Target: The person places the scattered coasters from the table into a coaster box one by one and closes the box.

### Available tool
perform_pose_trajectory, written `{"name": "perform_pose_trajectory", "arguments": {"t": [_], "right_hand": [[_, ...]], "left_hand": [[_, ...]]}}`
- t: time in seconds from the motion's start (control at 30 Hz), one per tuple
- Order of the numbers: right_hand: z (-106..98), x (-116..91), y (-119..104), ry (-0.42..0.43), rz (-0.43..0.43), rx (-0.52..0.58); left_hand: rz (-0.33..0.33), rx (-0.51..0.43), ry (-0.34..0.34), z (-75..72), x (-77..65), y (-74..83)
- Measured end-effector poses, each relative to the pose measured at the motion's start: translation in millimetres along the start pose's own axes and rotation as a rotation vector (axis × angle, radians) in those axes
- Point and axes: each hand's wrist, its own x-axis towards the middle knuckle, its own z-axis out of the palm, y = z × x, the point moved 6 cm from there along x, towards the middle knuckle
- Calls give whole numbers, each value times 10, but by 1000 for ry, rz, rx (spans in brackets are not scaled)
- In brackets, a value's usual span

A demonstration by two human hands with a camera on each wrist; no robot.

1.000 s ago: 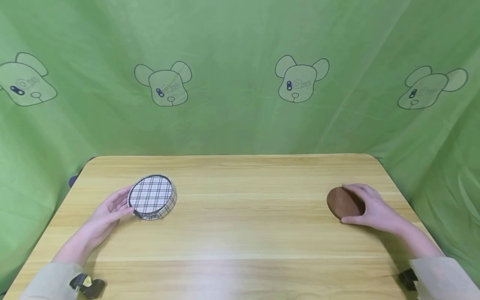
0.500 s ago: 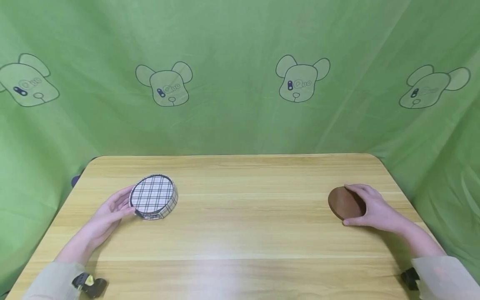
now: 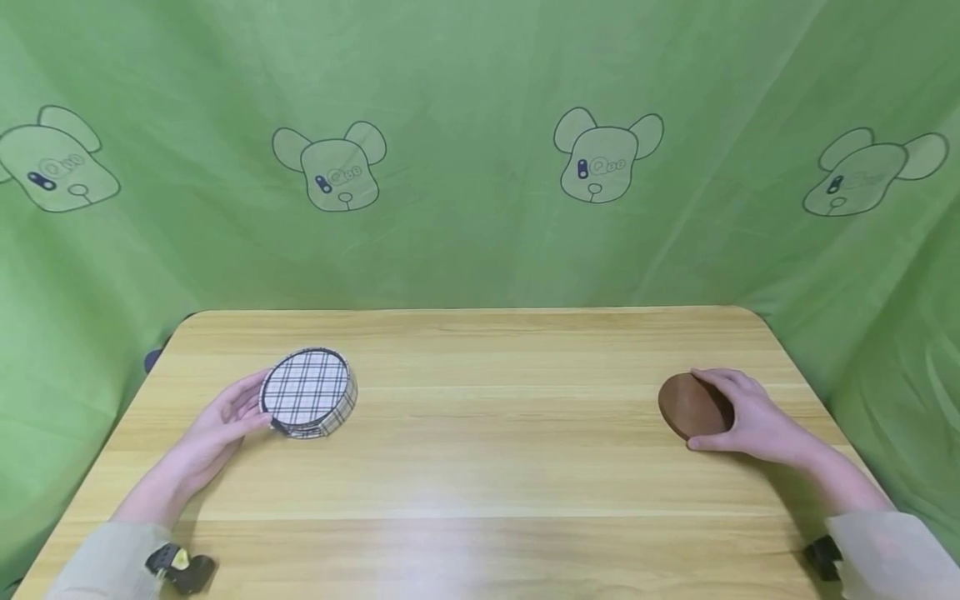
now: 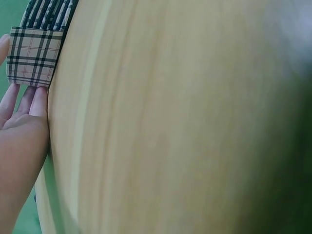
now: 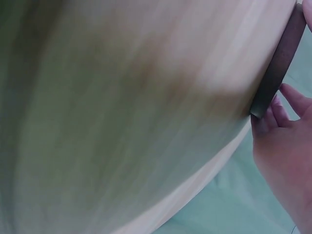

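At the left of the head view, my left hand (image 3: 219,429) grips a round plaid coaster holder (image 3: 307,387) by its near left side, thumb in front and fingers behind. Its flat plaid top tilts toward me. The left wrist view shows its plaid side panel (image 4: 34,56) with several stacked, dark-edged layers beside it. On the right, a flat round brown coaster (image 3: 692,407) is pinched at its edge by my right hand (image 3: 756,427), thumb on the near side and fingers on the far side. Its thin dark edge (image 5: 279,61) shows in the right wrist view, close over the table.
The wood-grain table (image 3: 480,417) has rounded far corners. A green curtain (image 3: 465,233) with printed bear heads hangs behind it and along both sides. Each sleeve carries a black strap, the left one (image 3: 180,568) near the front edge.
Both hands keep their holds and stay almost still. Hands, holder, coaster and curtain prints all sit slightly further right in the head view.
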Motion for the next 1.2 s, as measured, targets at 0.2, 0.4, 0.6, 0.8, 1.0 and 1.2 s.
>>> {"name": "perform_pose_trajectory", "arguments": {"t": [0.2,0.4,0.6,0.8,1.0,1.2], "right_hand": [[7,9,0,-1,4,0],[-4,25,-5,-12,14,-9],[-12,58,-20,-48,35,-13],[-14,123,-73,-47,26,-16],[-20,221,-179,-35,0,-20],[-1,332,-287,-53,-18,-16]], "left_hand": [[-3,5,5,-7,-3,3],[-3,4,9,-3,-4,-1],[-10,16,10,1,-2,7],[-6,21,5,15,-8,6],[2,11,-3,23,-11,4],[-8,24,-1,14,-9,8]]}}
